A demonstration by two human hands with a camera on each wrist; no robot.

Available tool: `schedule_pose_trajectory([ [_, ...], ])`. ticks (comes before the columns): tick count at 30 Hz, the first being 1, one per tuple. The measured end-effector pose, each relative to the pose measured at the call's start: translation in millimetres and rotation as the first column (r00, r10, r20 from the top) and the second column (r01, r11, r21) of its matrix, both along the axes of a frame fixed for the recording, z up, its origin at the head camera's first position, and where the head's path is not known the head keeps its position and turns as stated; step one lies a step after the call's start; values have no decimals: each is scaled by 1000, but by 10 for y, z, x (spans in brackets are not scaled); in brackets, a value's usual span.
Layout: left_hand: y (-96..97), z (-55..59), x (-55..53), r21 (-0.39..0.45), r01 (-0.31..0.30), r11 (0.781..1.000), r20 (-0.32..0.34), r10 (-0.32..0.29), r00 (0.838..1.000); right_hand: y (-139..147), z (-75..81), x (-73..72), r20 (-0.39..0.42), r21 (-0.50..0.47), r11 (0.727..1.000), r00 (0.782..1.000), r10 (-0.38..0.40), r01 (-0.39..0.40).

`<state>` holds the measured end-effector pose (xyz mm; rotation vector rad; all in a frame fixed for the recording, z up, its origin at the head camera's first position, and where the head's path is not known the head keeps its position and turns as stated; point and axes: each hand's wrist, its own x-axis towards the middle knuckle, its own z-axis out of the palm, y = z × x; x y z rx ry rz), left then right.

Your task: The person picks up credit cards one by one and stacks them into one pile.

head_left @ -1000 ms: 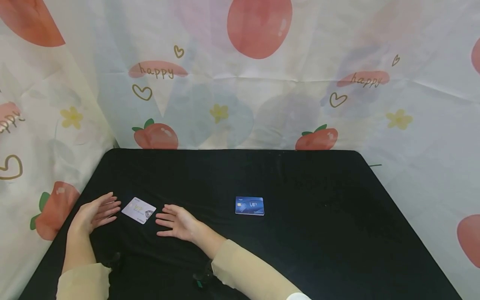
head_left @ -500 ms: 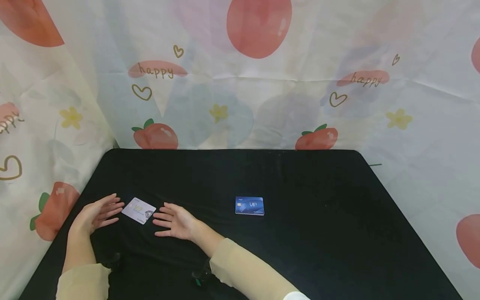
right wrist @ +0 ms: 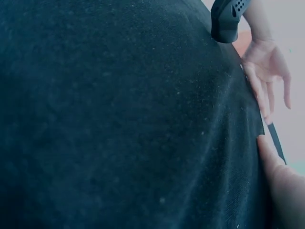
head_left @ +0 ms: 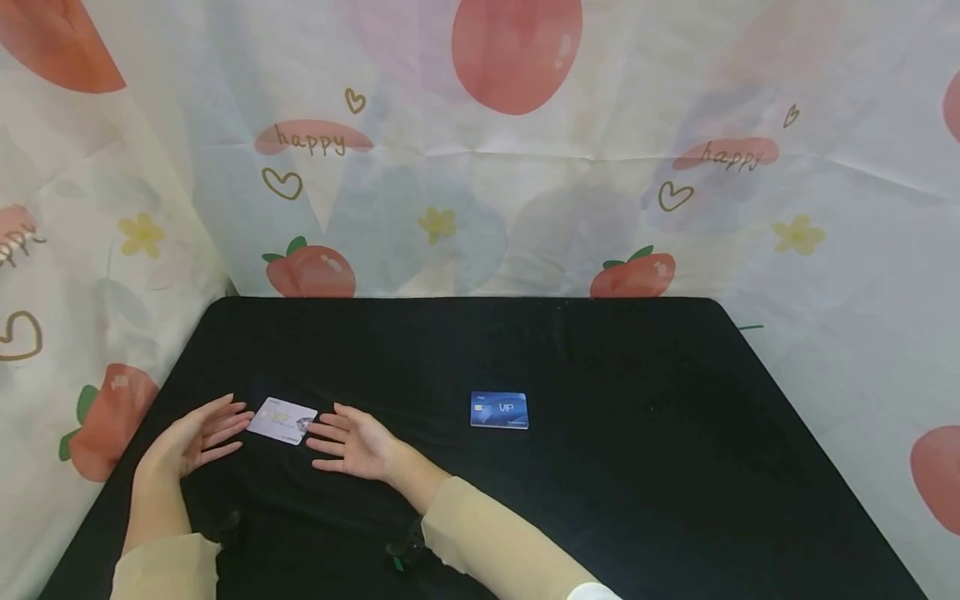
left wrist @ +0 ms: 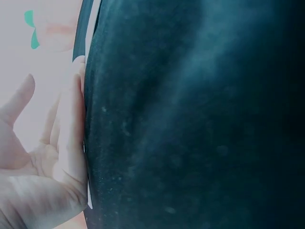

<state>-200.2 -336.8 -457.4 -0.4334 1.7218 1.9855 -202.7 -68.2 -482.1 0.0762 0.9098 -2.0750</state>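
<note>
A pale VIP card (head_left: 282, 420) lies on the black tabletop between the two hands in the head view. My left hand (head_left: 198, 437) stands on its side, fingers extended, the tips at the card's left edge. From the other side my right hand (head_left: 358, 443) faces it, palm inward and fingers straight, tips at the card's right edge. Neither hand grips the card. Only part of the right hand (right wrist: 286, 188) enters the right wrist view, with the left hand (right wrist: 267, 64) beyond it. The left wrist view shows the left hand's palm (left wrist: 45, 162).
A blue VIP card (head_left: 499, 410) lies on the black-covered table (head_left: 637, 467), to the right of the right hand. A printed curtain (head_left: 480, 192) hangs behind the table and along its left side. A black wrist device (right wrist: 228, 21) sits on the left wrist.
The pale card has turned from a slanted position to a more level one and shifted slightly right. My left hand has edged right towards it; the right hand has barely moved.
</note>
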Motion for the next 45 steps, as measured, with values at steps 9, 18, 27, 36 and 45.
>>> schedule_pose_trajectory([
  [9,-11,-83,49,86,-12,996,-28,15,1000,44,-22,-15,-3,-34,999,1000,-11,11],
  [18,66,-78,73,57,-9,998,-13,10,1000,60,-22,-36,2,-29,999,1000,-20,20],
  [27,151,-28,88,-114,-38,993,8,39,999,68,-25,-51,14,-43,999,999,-30,30],
  [36,191,-34,104,-214,7,977,-32,-14,999,74,-26,-55,20,-51,998,999,-35,36],
  [45,232,-87,105,-177,11,984,-29,-17,999,80,-24,-62,25,-49,997,998,-52,53],
])
